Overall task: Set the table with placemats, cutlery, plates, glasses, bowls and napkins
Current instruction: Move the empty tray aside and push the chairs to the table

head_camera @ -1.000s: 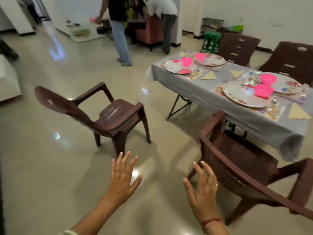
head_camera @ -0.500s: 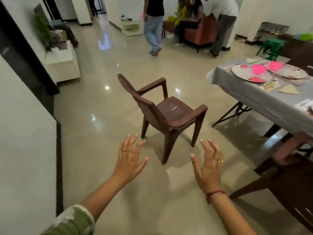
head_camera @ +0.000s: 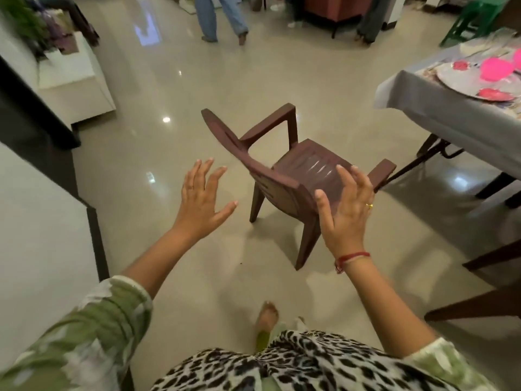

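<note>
A brown plastic armchair point(head_camera: 293, 167) stands on the shiny floor in front of me, its back turned toward me. My left hand point(head_camera: 201, 197) is held out with fingers spread, empty, just left of the chair's backrest. My right hand point(head_camera: 345, 206) is raised with fingers spread in front of the chair's back and seat; whether it touches the chair I cannot tell. At the upper right is the table point(head_camera: 451, 117) under a grey cloth, carrying a plate point(head_camera: 462, 83) and a pink bowl point(head_camera: 494, 69).
Another brown chair point(head_camera: 490, 289) is at the right edge. A white wall and dark partition point(head_camera: 42, 221) close off the left. Two people's legs point(head_camera: 222, 15), an orange sofa and a green stool point(head_camera: 473, 21) are at the far end. My foot point(head_camera: 266, 317) is on the floor below.
The view has turned left and come closer to the free-standing chair. Both hands, still spread, have reached forward to its backrest. Most of the table has slid out of view to the right.
</note>
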